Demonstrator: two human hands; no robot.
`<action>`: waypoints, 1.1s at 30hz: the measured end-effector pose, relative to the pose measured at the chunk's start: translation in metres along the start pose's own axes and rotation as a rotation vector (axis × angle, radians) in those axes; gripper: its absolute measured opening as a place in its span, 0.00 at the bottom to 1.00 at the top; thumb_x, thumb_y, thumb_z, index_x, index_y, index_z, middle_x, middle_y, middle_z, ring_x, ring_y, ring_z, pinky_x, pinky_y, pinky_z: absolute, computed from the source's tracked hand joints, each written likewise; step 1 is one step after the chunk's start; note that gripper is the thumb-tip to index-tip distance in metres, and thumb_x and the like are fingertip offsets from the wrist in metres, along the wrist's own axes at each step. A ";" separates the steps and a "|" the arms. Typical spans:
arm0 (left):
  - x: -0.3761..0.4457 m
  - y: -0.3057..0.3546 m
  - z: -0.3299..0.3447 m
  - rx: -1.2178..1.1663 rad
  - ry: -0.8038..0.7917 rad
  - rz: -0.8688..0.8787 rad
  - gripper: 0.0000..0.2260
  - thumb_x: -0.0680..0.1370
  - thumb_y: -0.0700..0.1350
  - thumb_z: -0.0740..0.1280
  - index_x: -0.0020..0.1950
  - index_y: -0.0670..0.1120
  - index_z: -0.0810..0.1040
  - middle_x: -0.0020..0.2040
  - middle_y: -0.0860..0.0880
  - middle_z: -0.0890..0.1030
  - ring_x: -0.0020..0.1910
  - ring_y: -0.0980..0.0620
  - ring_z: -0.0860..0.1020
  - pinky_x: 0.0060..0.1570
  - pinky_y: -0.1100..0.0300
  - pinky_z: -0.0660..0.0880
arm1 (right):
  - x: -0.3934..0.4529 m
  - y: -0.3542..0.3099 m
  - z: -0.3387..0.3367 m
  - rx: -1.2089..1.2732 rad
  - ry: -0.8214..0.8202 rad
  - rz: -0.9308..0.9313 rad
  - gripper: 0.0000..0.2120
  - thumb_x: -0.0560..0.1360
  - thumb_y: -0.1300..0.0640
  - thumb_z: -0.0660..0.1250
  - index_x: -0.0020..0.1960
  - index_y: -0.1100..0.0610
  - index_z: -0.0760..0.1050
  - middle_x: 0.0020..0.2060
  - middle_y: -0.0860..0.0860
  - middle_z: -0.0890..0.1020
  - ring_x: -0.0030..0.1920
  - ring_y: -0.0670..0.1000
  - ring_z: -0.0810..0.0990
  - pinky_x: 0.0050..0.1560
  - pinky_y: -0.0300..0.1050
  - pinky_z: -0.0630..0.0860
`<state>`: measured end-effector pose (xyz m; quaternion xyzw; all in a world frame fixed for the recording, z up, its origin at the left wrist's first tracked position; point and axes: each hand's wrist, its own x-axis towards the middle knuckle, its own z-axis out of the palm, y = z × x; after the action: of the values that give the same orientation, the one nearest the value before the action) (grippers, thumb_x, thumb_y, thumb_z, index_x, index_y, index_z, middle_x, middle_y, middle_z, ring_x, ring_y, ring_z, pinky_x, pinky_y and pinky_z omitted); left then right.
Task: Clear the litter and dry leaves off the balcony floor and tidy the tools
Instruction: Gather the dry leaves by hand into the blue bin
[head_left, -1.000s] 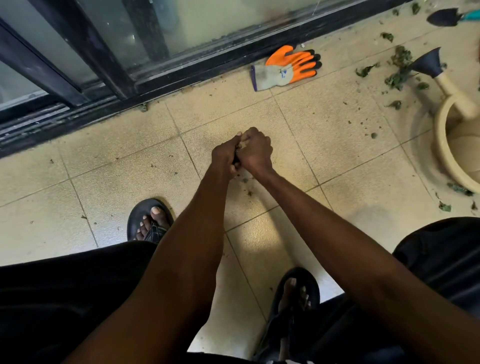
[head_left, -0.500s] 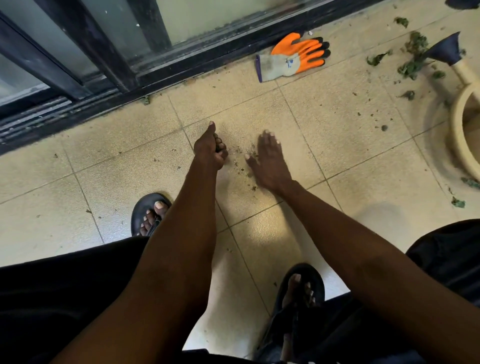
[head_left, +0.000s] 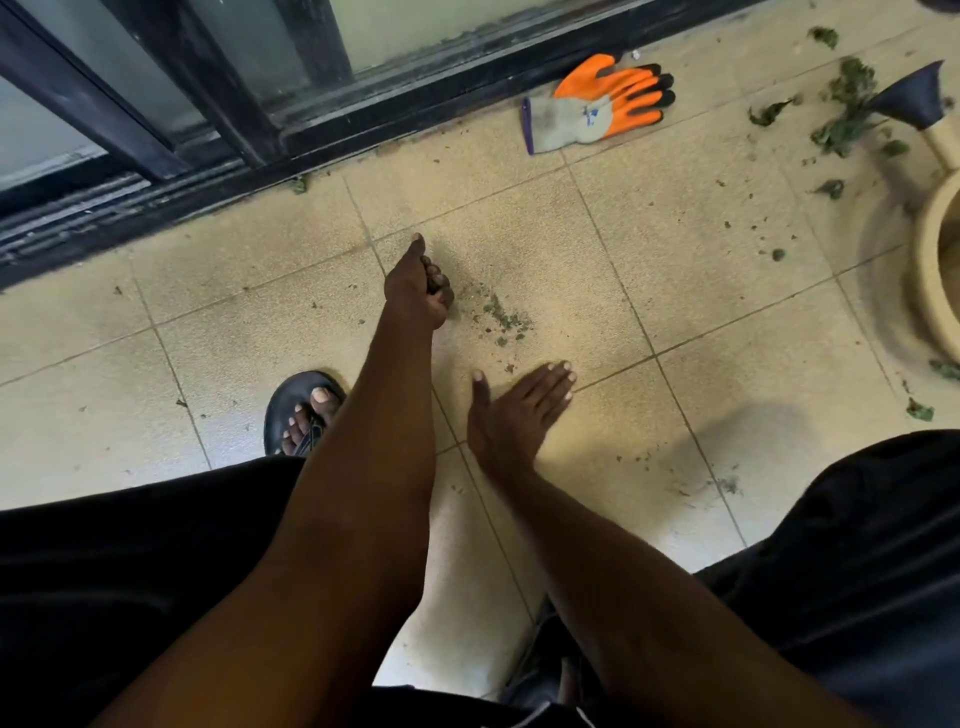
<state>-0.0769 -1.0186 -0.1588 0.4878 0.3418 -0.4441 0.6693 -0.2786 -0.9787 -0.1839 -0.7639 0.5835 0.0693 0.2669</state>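
Note:
A small heap of green leaf crumbs (head_left: 501, 317) lies on the beige tiled floor (head_left: 691, 270), between my two hands. My left hand (head_left: 418, 283) hovers just left of the heap, thumb pointing forward and fingers curled in around what looks like dark leaf bits. My right hand (head_left: 519, 410) is flat, fingers straight and together, low over the tiles below the heap. Larger dry leaves (head_left: 847, 114) are scattered at the upper right. An orange and grey work glove (head_left: 597, 106) lies by the door track.
A cream watering can (head_left: 935, 244) with a dark rose spout (head_left: 914, 101) stands at the right edge. The black sliding-door frame and track (head_left: 218, 171) run along the top. My foot in a black sandal (head_left: 304, 410) is at left; my dark-clothed knees fill the bottom.
My hands were clasped together a second ago and have parted. The right hand has drawn back toward me, flat; the left stayed forward with fingers curled. Leaf crumbs now show between them.

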 end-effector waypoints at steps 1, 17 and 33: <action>0.000 0.001 -0.001 -0.003 -0.001 0.004 0.20 0.80 0.53 0.66 0.32 0.48 0.66 0.21 0.53 0.66 0.18 0.56 0.63 0.19 0.67 0.56 | 0.005 -0.010 0.003 0.008 0.008 -0.011 0.48 0.76 0.28 0.44 0.77 0.66 0.37 0.77 0.63 0.38 0.77 0.60 0.33 0.76 0.57 0.36; 0.002 0.009 -0.016 -0.040 0.038 0.014 0.20 0.80 0.54 0.66 0.31 0.48 0.65 0.22 0.53 0.65 0.18 0.56 0.62 0.20 0.67 0.54 | 0.079 -0.033 0.003 0.012 0.075 -0.564 0.33 0.82 0.45 0.51 0.77 0.68 0.53 0.77 0.64 0.55 0.78 0.61 0.49 0.78 0.56 0.45; 0.002 -0.008 -0.005 0.018 0.037 0.009 0.20 0.80 0.53 0.67 0.32 0.48 0.66 0.22 0.53 0.66 0.18 0.57 0.63 0.19 0.67 0.54 | 0.111 0.029 -0.054 -0.471 0.046 -1.432 0.23 0.63 0.71 0.75 0.58 0.69 0.78 0.57 0.63 0.79 0.58 0.63 0.79 0.36 0.46 0.81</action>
<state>-0.0834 -1.0156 -0.1642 0.5036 0.3478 -0.4352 0.6603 -0.2822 -1.1052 -0.1945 -0.9946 -0.0807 -0.0142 0.0642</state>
